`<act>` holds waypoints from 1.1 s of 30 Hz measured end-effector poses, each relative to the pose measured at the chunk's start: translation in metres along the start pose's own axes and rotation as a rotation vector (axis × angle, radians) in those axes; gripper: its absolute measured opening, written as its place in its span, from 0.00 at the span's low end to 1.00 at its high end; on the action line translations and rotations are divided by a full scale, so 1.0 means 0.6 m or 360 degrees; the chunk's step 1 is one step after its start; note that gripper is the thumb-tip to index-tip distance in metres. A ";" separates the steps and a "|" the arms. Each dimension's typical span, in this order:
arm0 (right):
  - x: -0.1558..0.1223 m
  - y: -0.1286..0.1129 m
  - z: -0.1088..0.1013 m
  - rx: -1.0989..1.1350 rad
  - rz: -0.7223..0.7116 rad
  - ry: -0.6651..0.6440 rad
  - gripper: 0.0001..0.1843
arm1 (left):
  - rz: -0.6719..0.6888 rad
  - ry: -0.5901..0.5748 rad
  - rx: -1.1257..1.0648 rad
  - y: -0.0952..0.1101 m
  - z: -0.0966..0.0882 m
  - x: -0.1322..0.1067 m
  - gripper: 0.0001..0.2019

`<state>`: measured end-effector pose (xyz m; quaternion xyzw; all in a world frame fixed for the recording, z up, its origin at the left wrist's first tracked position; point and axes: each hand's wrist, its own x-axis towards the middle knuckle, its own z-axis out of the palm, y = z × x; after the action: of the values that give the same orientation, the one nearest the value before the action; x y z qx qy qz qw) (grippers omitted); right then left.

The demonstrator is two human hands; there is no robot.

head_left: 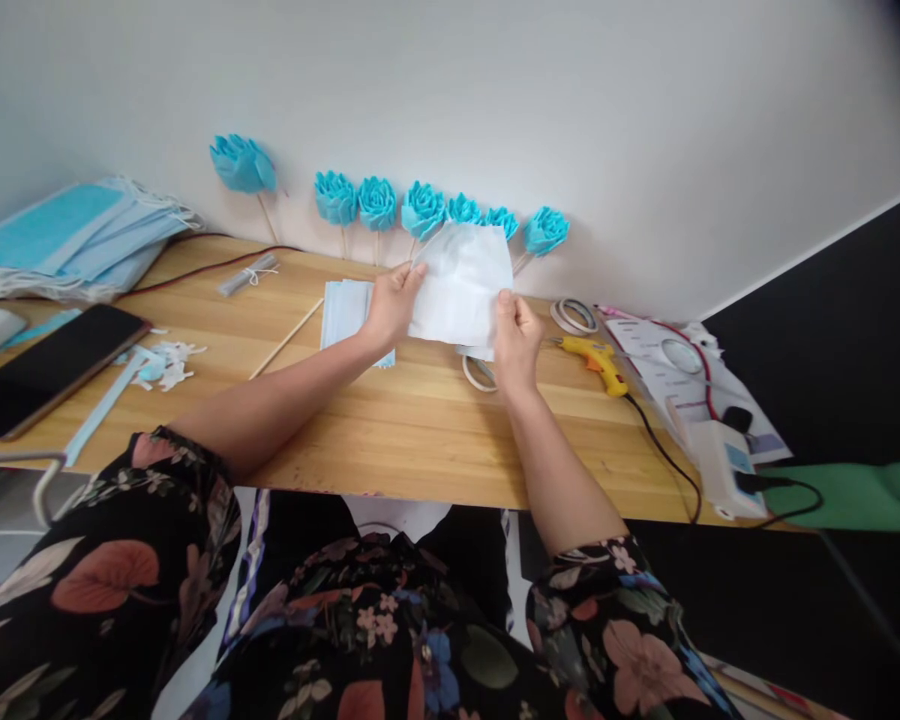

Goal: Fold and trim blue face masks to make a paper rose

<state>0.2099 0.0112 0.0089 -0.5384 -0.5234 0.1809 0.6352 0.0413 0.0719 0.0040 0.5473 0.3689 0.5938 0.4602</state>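
A thin white sheet [461, 285], like mask fabric, is stretched upright above the table between my two hands. My left hand [394, 308] pinches its left edge, while my right hand [517, 335] grips the lower right side. Below my left hand lies a stack of pale blue pieces [341, 315], partly covered by the hand. Under the sheet, a roll of tape [480, 374] shows only in part. Behind it, blue fabric flowers [422, 208] on sticks lean against the wall; the sheet hides some of them.
Face masks [67, 235] are piled at the left, near a phone [52, 370] and cut scraps [169, 365]. A wooden stick [286, 338] lies left of the stack. To the right are tape rolls [574, 317], a yellow glue gun [596, 362] with a cord, and a power strip [727, 470].
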 end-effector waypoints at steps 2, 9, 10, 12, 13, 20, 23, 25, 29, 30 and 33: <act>0.009 0.002 -0.006 0.0094 0.0045 -0.0061 0.28 | 0.0033 0.0023 0.0039 -0.002 0.000 -0.002 0.23; 0.015 0.011 -0.010 0.0209 0.0174 -0.0160 0.30 | 0.0105 -0.0009 0.0181 -0.004 0.008 -0.013 0.23; 0.013 0.010 -0.009 0.0188 0.0154 -0.0166 0.31 | 0.0104 -0.0008 0.0196 -0.004 0.008 -0.015 0.23; 0.009 0.005 -0.009 0.0109 0.0093 -0.0174 0.31 | 0.0093 -0.0010 0.0217 -0.003 0.009 -0.017 0.24; 0.008 0.003 -0.009 0.0054 0.0053 -0.0174 0.30 | 0.0083 -0.0008 0.0228 -0.002 0.009 -0.019 0.24; 0.013 0.001 -0.013 -0.0198 -0.0099 -0.0059 0.30 | 0.0065 -0.0140 0.0169 -0.004 0.011 -0.019 0.17; 0.012 0.004 -0.010 -0.0213 -0.0111 -0.0081 0.31 | 0.0079 -0.0134 0.0190 -0.004 0.009 -0.014 0.16; 0.008 0.005 -0.006 -0.0211 -0.0105 -0.0100 0.31 | 0.0092 -0.0130 0.0228 -0.002 0.008 -0.014 0.16; -0.004 0.000 0.004 -0.0221 -0.0097 -0.0143 0.31 | 0.0158 -0.0088 0.0303 0.006 0.009 -0.021 0.20; -0.007 -0.003 0.006 -0.0229 -0.0106 -0.0153 0.31 | 0.0169 -0.0075 0.0319 0.009 0.009 -0.023 0.23; -0.008 -0.011 0.006 -0.0261 -0.0140 -0.0139 0.30 | 0.0159 -0.0051 0.0316 0.014 0.010 -0.024 0.26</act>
<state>0.2028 0.0067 0.0116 -0.5566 -0.5866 0.1327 0.5731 0.0454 0.0552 0.0084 0.6174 0.3908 0.5677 0.3793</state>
